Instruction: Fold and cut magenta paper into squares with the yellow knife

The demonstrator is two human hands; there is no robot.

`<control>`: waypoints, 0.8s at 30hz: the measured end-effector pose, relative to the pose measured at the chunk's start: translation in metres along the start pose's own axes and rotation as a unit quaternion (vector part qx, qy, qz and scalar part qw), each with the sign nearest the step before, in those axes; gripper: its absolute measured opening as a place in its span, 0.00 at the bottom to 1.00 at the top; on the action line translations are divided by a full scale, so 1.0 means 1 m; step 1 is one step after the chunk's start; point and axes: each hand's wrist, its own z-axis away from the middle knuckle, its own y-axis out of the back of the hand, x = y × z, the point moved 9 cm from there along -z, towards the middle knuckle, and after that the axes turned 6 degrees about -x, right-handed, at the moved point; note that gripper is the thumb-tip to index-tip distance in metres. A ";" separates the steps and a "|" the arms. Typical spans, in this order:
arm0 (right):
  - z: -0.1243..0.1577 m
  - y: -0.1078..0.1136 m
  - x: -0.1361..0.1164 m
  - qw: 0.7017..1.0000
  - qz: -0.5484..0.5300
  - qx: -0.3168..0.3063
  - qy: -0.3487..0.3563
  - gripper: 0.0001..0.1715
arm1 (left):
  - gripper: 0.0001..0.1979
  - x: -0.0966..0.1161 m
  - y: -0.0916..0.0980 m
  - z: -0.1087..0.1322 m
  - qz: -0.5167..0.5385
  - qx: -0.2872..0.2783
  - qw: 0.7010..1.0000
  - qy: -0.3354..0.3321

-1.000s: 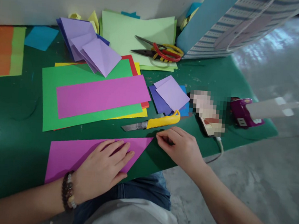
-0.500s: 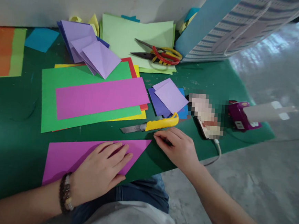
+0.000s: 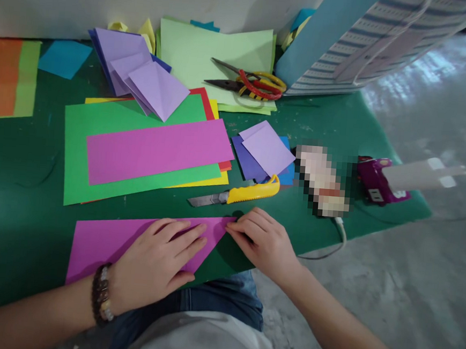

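A pixelated patch [image 3: 323,179] is covering whatever is lying right of the yellow knife, so no idea what it is. The left hand [image 3: 157,268] is lying flat over the magenta triangle [image 3: 98,242] and hiding its middle fold. The right hand [image 3: 262,241] is curling over the triangle's tip, and I can't tell if it's pinching it or just touching. The green sheet [image 3: 99,126] is burying a yellow sheet [image 3: 204,182] and a red sheet [image 3: 203,92], with only the edges peeking out. The orange paper [image 3: 0,78] is getting cut off at the left edge, and the striped bag [image 3: 359,50] at the top. The white thing [image 3: 422,176] is looking too blurry to make out.
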 end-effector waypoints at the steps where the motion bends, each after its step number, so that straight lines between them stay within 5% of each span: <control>1: 0.000 -0.001 -0.003 1.000 -0.001 -0.005 0.002 0.07 | 0.29 0.000 0.000 0.000 -0.002 -0.002 1.000 0.000; 19: 0.011 -0.020 -0.049 0.998 -0.037 -0.024 0.039 0.07 | 0.31 0.003 -0.006 0.002 -0.006 -0.052 0.999 -0.012; 24: 0.013 -0.026 -0.057 0.998 -0.046 -0.027 0.039 0.08 | 0.41 0.003 -0.008 0.003 -0.015 -0.052 0.998 -0.021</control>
